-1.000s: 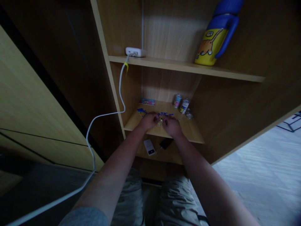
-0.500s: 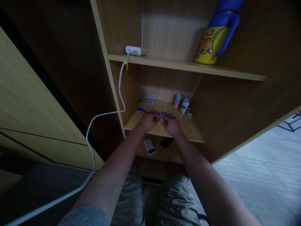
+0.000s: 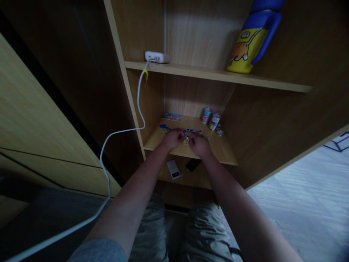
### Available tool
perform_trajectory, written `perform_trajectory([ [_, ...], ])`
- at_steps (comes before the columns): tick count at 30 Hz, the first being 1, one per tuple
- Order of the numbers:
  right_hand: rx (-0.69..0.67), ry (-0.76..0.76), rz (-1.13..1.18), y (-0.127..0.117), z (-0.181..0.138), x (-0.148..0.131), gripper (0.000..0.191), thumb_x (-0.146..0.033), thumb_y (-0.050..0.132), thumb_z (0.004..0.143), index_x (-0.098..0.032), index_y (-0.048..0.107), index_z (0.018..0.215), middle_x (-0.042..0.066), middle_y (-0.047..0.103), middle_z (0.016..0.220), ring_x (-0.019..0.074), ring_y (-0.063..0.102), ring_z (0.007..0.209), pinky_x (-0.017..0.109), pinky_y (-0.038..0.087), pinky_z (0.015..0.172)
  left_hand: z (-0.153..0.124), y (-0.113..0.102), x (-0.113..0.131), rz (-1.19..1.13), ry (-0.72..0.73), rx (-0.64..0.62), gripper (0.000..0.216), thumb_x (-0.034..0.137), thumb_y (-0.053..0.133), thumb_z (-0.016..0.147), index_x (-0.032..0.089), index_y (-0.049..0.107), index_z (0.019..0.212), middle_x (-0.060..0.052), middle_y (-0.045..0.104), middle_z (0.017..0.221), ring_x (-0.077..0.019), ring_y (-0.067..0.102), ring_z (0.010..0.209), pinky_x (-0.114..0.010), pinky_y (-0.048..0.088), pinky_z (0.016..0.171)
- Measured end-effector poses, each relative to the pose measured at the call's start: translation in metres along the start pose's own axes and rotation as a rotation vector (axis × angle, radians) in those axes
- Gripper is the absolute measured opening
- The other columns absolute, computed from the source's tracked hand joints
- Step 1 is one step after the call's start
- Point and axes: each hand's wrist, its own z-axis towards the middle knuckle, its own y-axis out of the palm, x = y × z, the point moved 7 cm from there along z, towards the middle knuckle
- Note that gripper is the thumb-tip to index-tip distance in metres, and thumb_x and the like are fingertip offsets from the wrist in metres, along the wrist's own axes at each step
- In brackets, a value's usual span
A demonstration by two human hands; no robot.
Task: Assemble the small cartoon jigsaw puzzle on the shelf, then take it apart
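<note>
Cans (image 3: 214, 122) near blue pieces (image 3: 192, 131), bottle (image 3: 248, 46) above

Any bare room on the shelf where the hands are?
Middle shelf: bare at front right, between right hand and right side panel; also at back, between printed strip and pink-blue can. Crowded: back right, that can beside a second can; centre, small coloured pieces by left hand and right hand.

Blue-and-yellow bottle (image 3: 247, 47), white cable (image 3: 139, 91), white device (image 3: 159, 57) on shelf (image 3: 207, 73)
</note>
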Motion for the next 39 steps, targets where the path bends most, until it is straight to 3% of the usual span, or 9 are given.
perform_trajectory([
  [11, 0.008, -0.005, -0.002, 0.003, 0.0, 0.002, 0.025, -0.034, 0.056, 0.106, -0.022, 0.077, 0.098, 0.01, 0.08, 0.101, 0.026, 0.071, 0.096, 0.035, 0.047, 0.089, 0.001, 0.001, -0.002, -0.007, -0.005, -0.007, 0.012, 0.028, 0.072, 0.095, 0.02, 0.076, 0.087, -0.005, 0.076, 0.085, -0.0204, 0.067, 0.076, -0.031, 0.052, 0.077],
  [28, -0.041, -0.006, 0.002, 0.005, 0.001, 0.003, 0.026, -0.028, 0.052, 0.108, -0.021, 0.077, 0.108, 0.01, 0.08, 0.112, 0.0249, 0.07, 0.105, 0.033, 0.047, 0.097, 0.003, 0.007, -0.009, -0.073, -0.001, -0.043, 0.009, 0.025, 0.071, 0.099, 0.017, 0.074, 0.096, -0.004, 0.076, 0.092, -0.0197, 0.07, 0.086, -0.037, 0.057, 0.089],
  [39, 0.033, -0.014, 0.088, 0.008, 0.004, 0.008, 0.029, -0.023, 0.047, 0.109, -0.019, 0.076, 0.112, 0.013, 0.079, 0.113, 0.0267, 0.069, 0.107, 0.036, 0.048, 0.099, 0.004, 0.003, -0.016, -0.187, -0.035, -0.034, 0.016, 0.03, 0.067, 0.104, 0.016, 0.075, 0.1, -0.004, 0.077, 0.092, -0.0178, 0.07, 0.085, -0.036, 0.058, 0.087],
])
